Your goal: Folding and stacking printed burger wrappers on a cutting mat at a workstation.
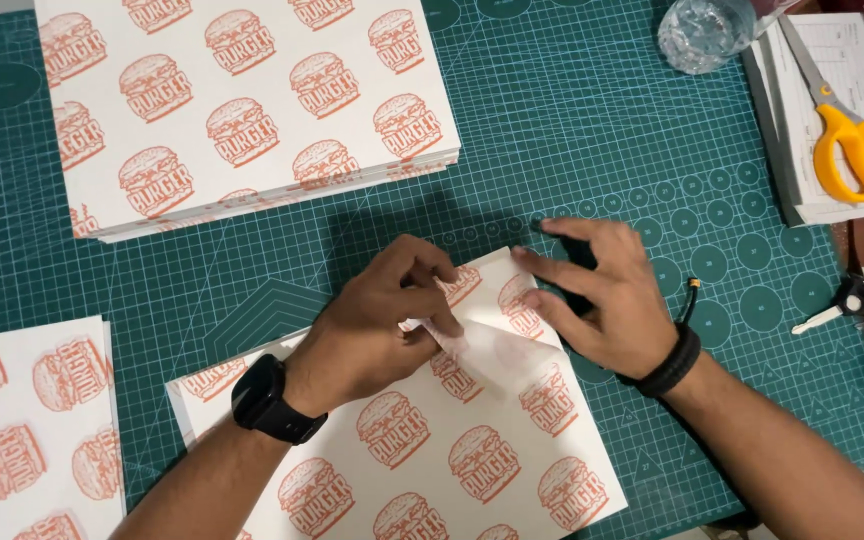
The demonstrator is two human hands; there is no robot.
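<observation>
1. Green cutting mat (572,110) covers pretty much the whole frame, and a burger-print paper sheet (432,440) lies on it, lower centre, turned at a slight angle.
2. Left hand (377,320) (black watch on the wrist) is pinching the sheet's top corner, thumb and fingers closed on the folded flap (497,345), which is bent over onto the sheet so the plain underside shows.
3. Right hand (602,295) (black bracelet) isn't gripping anything: fingers are spread and flat, tips pressing on the sheet's upper edge right beside the fold.
4. Progress-wise, I'd say one corner fold is started and not creased flat yet; the other corners look untouched, so most of the folding looks undone.
5. Upper left of the frame has a thick stack of the same printed sheets (252,100), and another pile (32,430) sits at the lower left edge.
6. Upper right: yellow-handled scissors (852,140) lying on a paper pad, a clear plastic bottle (702,30) near the top edge, and keys (852,300) at the right edge.
</observation>
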